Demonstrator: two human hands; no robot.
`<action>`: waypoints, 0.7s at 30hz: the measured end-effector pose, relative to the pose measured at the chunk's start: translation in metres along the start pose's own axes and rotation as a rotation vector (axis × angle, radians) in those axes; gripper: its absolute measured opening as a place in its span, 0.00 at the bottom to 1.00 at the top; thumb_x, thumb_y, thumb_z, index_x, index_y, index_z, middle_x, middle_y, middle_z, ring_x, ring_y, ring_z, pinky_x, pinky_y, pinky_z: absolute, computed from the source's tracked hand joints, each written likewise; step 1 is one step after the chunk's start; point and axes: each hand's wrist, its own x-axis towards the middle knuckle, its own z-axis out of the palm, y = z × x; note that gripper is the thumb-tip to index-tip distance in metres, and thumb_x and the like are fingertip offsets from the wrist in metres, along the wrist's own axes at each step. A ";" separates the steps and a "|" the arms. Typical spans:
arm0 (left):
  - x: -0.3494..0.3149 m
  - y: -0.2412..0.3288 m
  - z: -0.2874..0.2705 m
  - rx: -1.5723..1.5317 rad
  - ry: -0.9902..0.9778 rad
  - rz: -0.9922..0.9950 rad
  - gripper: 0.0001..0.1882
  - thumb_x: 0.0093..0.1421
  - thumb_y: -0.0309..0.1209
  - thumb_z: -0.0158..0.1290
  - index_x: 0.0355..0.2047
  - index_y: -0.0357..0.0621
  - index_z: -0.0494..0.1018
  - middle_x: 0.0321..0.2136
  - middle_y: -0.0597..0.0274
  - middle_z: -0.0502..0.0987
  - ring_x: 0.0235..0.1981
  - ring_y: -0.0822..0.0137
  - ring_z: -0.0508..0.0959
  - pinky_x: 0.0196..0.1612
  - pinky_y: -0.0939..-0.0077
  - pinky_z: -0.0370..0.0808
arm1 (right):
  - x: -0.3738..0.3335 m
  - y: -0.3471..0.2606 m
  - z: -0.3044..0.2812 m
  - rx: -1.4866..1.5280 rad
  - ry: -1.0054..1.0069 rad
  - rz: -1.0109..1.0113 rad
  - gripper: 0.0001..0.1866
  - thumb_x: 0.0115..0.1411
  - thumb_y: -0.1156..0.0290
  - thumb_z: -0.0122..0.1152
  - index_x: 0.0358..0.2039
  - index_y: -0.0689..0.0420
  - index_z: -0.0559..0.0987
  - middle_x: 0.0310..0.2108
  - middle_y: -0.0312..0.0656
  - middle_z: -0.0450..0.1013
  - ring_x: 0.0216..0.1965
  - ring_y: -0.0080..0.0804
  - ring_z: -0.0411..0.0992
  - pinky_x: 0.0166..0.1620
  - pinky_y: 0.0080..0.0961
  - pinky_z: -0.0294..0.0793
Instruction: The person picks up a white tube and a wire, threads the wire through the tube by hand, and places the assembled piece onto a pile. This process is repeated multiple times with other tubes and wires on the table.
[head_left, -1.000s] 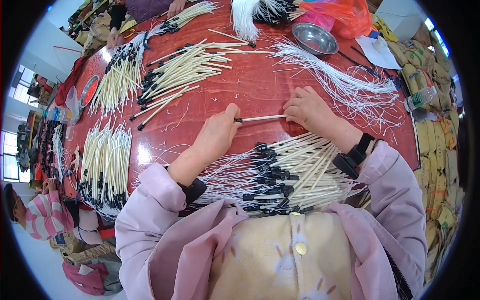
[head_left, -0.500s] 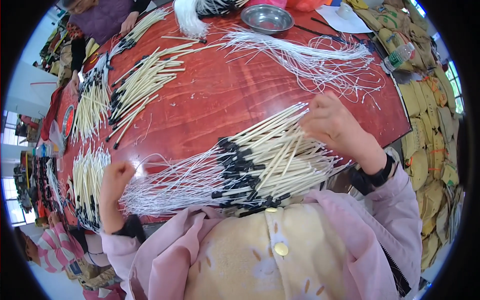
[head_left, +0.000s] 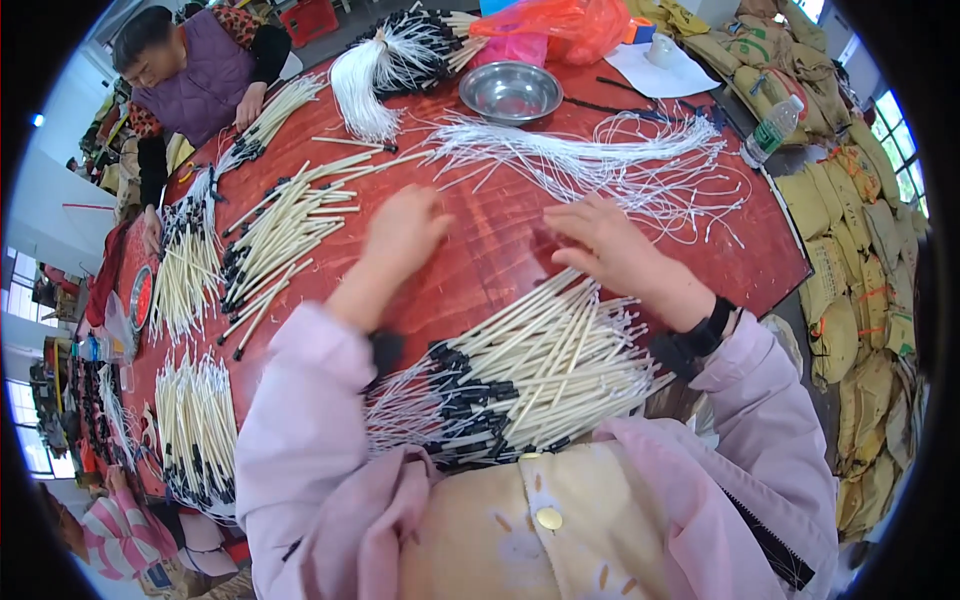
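Note:
Both my hands hover over the red table [head_left: 470, 245], some way apart, with nothing visible in them. My left hand [head_left: 402, 238], slightly blurred, has its thumb and fingers apart. Thumb and fingers are also parted on my right hand [head_left: 612, 248], just above the far end of a pile of cream-coloured sticks [head_left: 560, 370]. These sticks have black end pieces and white cords [head_left: 405, 400] trailing left, partly hidden under my left sleeve. Beyond my hands lies a loose bundle of white cords [head_left: 590, 160].
More cream sticks [head_left: 285, 235] lie in bundles at the left. A metal bowl [head_left: 511, 92] and red plastic bag [head_left: 575, 30] sit at the back. A bottle [head_left: 772, 130] stands by the right edge, near stacked sacks [head_left: 850, 260]. Another person [head_left: 195, 65] works at the far left.
My left hand has gone from beside the cords to the middle of the table, its fingers opening. My right hand has shifted left and its fingers have parted. The view has shifted slightly.

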 end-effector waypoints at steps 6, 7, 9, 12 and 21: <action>0.070 0.028 0.057 0.050 -0.059 -0.149 0.11 0.60 0.29 0.55 0.39 0.34 0.76 0.41 0.42 0.79 0.47 0.47 0.81 0.49 0.55 0.79 | 0.012 -0.022 0.008 0.014 -0.052 0.017 0.28 0.58 0.65 0.69 0.58 0.60 0.76 0.60 0.46 0.71 0.60 0.49 0.67 0.64 0.44 0.63; 0.066 0.033 0.055 0.045 -0.064 -0.142 0.11 0.60 0.29 0.55 0.39 0.34 0.76 0.41 0.42 0.79 0.47 0.47 0.81 0.49 0.55 0.79 | 0.009 -0.018 0.008 0.012 -0.053 0.026 0.28 0.58 0.65 0.69 0.58 0.60 0.76 0.60 0.46 0.71 0.60 0.49 0.67 0.64 0.44 0.63; 0.038 0.035 0.049 0.162 -0.162 0.004 0.09 0.60 0.25 0.52 0.39 0.33 0.75 0.41 0.40 0.78 0.46 0.46 0.81 0.46 0.55 0.80 | -0.001 -0.005 0.004 0.003 -0.062 0.073 0.29 0.57 0.66 0.69 0.59 0.60 0.75 0.60 0.46 0.71 0.60 0.48 0.67 0.63 0.43 0.64; -0.034 0.012 0.025 0.173 -0.124 0.111 0.07 0.60 0.24 0.50 0.38 0.35 0.71 0.38 0.40 0.78 0.40 0.42 0.81 0.42 0.52 0.79 | -0.004 -0.003 0.003 0.004 -0.066 0.081 0.31 0.57 0.66 0.69 0.60 0.60 0.74 0.61 0.47 0.70 0.60 0.48 0.66 0.63 0.43 0.64; -0.168 -0.036 -0.043 -0.107 -0.199 -0.164 0.05 0.62 0.23 0.53 0.35 0.36 0.68 0.31 0.40 0.76 0.36 0.37 0.77 0.38 0.48 0.72 | 0.039 -0.021 0.022 -0.113 -0.084 -0.005 0.36 0.58 0.62 0.68 0.64 0.63 0.70 0.67 0.48 0.64 0.61 0.48 0.65 0.64 0.40 0.64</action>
